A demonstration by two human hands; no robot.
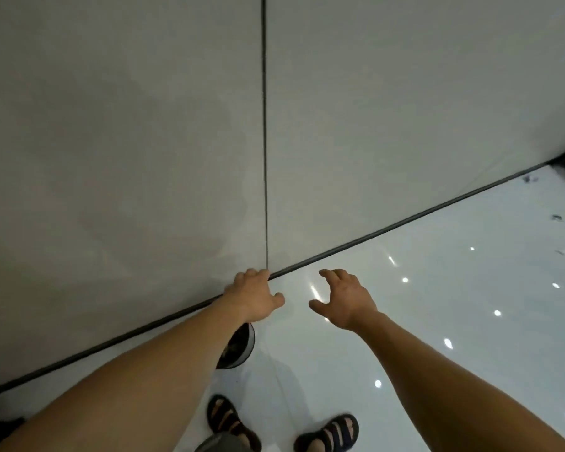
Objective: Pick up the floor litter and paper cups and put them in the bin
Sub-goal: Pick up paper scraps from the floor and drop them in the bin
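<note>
Wall panels (121, 125) of matte grey fill the left and top, smooth and flat, split by one thin dark vertical seam (265, 141). A narrow dark skirting strip (111, 340) runs slantwise where they meet the floor.

The left hand (255, 295) is held out in front of that strip. Its fingers (253, 275) are loosely curled with the thumb out to the side, and they hold nothing. Under the left forearm sits a round container (238, 347) with a dark inside and a pale, thin rim. Its mouth faces up towards the camera, and the arm hides about half of it. I cannot tell if it is a cup or the bin.

Two dark strapped sandals (229, 419) stand below, toes towards the wall.

The right hand (343, 298) hovers over the floor (437, 288), its fingers spread wide and bent like a claw, empty.

That floor is glossy white tile, dotted with bright reflections of lamps.

Far right, well apart from both hands, small dark litter scraps (556, 217) lie scattered on the tile near the skirting. They are ragged, and too small and blurred to tell which way they point.
</note>
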